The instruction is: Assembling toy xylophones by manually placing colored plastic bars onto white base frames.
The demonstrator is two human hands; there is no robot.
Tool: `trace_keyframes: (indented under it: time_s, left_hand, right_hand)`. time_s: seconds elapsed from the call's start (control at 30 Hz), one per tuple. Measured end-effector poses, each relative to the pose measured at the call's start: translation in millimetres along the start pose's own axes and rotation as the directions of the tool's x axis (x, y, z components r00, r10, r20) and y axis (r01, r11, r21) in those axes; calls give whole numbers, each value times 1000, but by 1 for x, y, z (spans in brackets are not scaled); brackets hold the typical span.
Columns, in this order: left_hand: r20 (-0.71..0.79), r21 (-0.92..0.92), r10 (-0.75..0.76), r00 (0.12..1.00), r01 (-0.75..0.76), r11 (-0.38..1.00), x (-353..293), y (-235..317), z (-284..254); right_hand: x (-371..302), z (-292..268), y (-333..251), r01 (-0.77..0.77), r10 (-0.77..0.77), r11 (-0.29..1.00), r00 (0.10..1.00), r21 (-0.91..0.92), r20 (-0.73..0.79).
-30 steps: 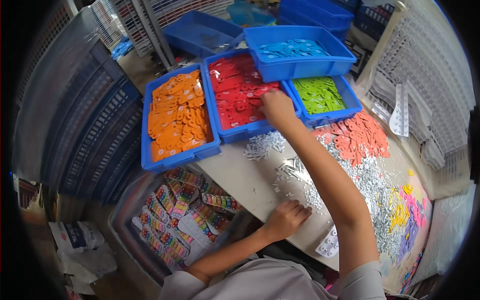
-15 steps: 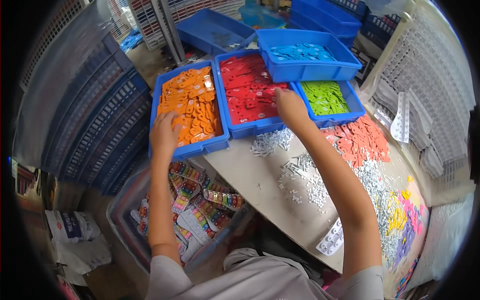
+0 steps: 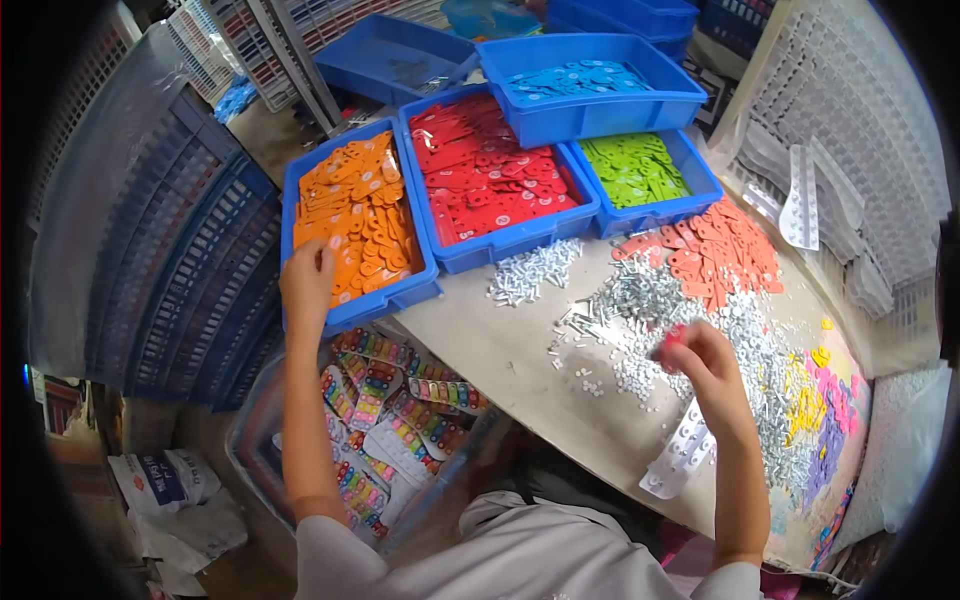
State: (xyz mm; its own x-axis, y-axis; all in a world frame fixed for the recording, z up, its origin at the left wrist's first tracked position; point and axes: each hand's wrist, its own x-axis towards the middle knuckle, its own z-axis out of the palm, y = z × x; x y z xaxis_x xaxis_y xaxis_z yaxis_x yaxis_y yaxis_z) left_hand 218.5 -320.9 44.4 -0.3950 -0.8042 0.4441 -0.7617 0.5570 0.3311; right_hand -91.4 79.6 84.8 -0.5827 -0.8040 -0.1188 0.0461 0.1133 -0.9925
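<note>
Foreground: a white strip [image 3: 678, 458] is lying on the worktop [image 3: 470, 340], metal parts [image 3: 635, 295] spreading beyond. Farther back, an upper blue tray [image 3: 612, 116] is partly covering the red-piece tray [image 3: 520, 247] and green-piece tray [image 3: 662, 218]. The right hand [image 3: 714, 375] is pinching a red piece [image 3: 671, 342] between its fingers above these parts; the left hand [image 3: 306, 288], at the orange-piece tray [image 3: 386, 303], is holding its fingers bent, their grip remaining indiscernible.

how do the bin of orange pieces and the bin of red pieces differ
The orange-piece bin has the left hand at its left edge; the red-piece bin has neither hand at it. Another blue bin hides the red-piece bin's far right corner, while no bin overlaps the orange-piece bin that way. Both are blue, rectangular and open-topped, side by side.
</note>
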Motion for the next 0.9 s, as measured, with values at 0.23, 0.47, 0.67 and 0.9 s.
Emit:
trace_keyframes:
  time_s: [0.23, 0.47, 0.67, 0.9]
  left_hand:
    - [508, -854, 72, 858, 492, 168, -49, 129, 0]
    - [675, -646, 439, 593, 763, -38, -108, 232, 45]
    - [734, -597, 479, 482, 793, 118, -130, 288, 61]
    - [665, -716, 587, 463, 619, 323, -126, 339, 70]
  right_hand:
    - [-79, -48, 13, -57, 101, 989, 931, 133, -351]
    - [-112, -88, 31, -40, 86, 994, 863, 102, -498]
    - [-104, -94, 36, -122, -154, 882, 838, -456, -523]
    - [-80, -101, 67, -73, -293, 771, 841, -632, -454]
